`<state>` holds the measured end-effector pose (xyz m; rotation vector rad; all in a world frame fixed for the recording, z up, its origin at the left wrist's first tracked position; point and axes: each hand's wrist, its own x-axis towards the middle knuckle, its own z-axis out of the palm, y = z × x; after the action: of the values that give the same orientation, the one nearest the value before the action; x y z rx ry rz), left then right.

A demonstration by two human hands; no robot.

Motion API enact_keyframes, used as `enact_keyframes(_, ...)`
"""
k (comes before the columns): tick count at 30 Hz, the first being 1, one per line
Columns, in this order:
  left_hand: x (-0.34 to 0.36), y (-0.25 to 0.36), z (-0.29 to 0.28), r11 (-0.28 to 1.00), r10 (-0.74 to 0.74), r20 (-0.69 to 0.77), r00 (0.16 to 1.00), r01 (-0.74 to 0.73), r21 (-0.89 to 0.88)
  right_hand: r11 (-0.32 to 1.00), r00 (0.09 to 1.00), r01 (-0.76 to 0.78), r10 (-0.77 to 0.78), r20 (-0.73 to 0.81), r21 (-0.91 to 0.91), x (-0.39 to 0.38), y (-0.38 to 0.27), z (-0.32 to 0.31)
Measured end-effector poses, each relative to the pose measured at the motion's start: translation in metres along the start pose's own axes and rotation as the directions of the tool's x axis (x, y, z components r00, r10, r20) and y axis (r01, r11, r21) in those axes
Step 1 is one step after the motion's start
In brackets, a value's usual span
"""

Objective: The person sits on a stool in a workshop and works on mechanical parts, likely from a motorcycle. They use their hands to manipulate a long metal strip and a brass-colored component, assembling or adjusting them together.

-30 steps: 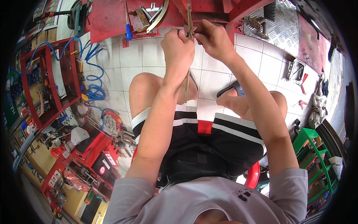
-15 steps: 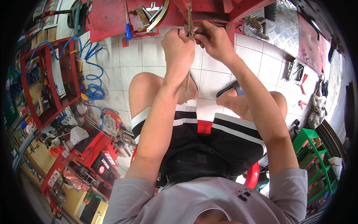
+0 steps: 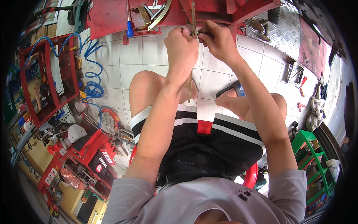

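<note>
**Both hands closing on a thin metal strip at the red bench**

We are starting at the far left, well away from the grip, where a red open-framed metal rack [image 3: 46,80] is standing with a coiled blue air hose [image 3: 91,80] hanging beside it. Below that, a low red tool cart [image 3: 87,151] is carrying a clutter of small parts we cannot make out.

Nearer the grip, up and to its left, a screwdriver with a blue handle [image 3: 129,28] is lying on the edge of the red-painted metal workbench [image 3: 112,16], next to a curved brass-coloured metal piece [image 3: 161,14].

We are now looking at the grip itself. Our left hand [image 3: 181,44] is curling tight, thumb and fingers pinching the long, thin brass-coloured metal strip [image 3: 191,72] near its upper part. The strip is standing close to upright, its top running up past the bench edge and its lower end hanging free below the hands, above our bare knees. Our right hand [image 3: 219,42] is pressing in just beside the left, fingertips narrowed onto the strip at the same height; whether it is holding a small tool there, we cannot tell.

Down and to the right of the grip, a black sandal [image 3: 234,89] is resting on the white tiled floor [image 3: 149,52]. Far to the right, a green metal shelf rack [image 3: 311,164] is standing.
</note>
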<state>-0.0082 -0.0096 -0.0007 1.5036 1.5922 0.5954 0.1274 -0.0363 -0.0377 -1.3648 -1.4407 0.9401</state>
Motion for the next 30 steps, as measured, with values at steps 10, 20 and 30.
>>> enact_keyframes(10, 0.002, -0.003, 0.001, 0.999, 0.046, -0.003, 0.999, -0.046, 0.016, 0.997, 0.996, -0.082, 0.082, 0.026, 0.003, 0.001, 0.004, 0.003)
enact_keyframes(20, 0.001, 0.002, -0.002, 1.0, 0.02, 0.033, 0.999, -0.02, 0.012, 0.956, 0.957, -0.29, 0.29, -0.005, 0.041, 0.002, 0.006, 0.007)
enact_keyframes(30, -0.003, 0.011, -0.006, 0.992, -0.012, 0.058, 0.998, 0.019, -0.127, 0.903, 0.955, -0.294, 0.289, 0.064, 0.312, -0.003, 0.006, 0.006)
